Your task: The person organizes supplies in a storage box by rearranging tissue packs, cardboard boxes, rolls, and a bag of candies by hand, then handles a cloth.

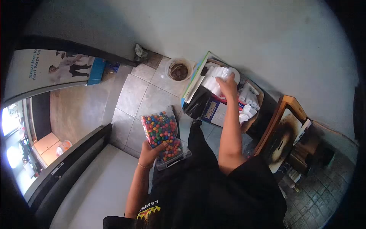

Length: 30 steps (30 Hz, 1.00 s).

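My left hand is closed around the lower part of a clear plastic bag of multicoloured candy balls, held in front of my body. My right arm reaches forward into a filled cardboard box. Inside it, my right hand has its fingers bent over a bundle of white rolls in thin plastic; the palm side is hidden. Smaller white rolls lie to the right in the box. A blue-and-white packet and black plastic fill its near side.
A white tub with brown contents stands on the tiled floor left of the box. To the right leans a wooden-framed panel with a dark scorch-like mark. A dark-framed glass counter edges the left side. A grey wall rises behind.
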Each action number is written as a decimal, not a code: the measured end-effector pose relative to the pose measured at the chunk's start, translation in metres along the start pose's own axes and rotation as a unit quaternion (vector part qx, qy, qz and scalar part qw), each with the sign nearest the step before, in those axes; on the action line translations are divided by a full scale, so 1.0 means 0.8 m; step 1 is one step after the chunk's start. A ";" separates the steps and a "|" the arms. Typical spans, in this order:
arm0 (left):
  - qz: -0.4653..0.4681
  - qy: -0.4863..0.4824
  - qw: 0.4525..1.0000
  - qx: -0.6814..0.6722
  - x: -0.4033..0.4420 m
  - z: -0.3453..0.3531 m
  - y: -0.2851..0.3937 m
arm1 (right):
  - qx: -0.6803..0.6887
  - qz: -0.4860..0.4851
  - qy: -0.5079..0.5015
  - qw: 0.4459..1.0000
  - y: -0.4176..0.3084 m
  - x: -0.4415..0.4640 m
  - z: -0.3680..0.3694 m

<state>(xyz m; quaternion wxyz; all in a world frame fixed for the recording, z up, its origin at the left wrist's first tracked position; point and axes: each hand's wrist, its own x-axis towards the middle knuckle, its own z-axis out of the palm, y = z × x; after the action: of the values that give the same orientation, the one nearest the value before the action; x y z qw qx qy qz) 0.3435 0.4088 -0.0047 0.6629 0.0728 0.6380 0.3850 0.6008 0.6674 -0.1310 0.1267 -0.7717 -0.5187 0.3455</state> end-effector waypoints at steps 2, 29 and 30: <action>-0.001 -0.001 1.000 0.002 0.004 0.001 0.002 | 0.016 0.011 -0.034 0.999 0.005 0.014 0.002; 0.017 -0.009 0.999 0.049 0.024 0.022 0.011 | -0.153 -0.151 0.212 0.953 -0.016 0.013 0.132; 0.019 -0.014 0.998 0.051 0.027 0.025 0.013 | -0.148 -0.163 0.232 0.947 -0.019 0.016 0.129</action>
<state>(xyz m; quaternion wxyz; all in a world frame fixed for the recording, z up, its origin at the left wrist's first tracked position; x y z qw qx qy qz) 0.3549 0.4369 -0.0117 0.6595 0.1239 0.6464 0.3631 0.5246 0.6681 -0.2029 0.1825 -0.7455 -0.6390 0.0509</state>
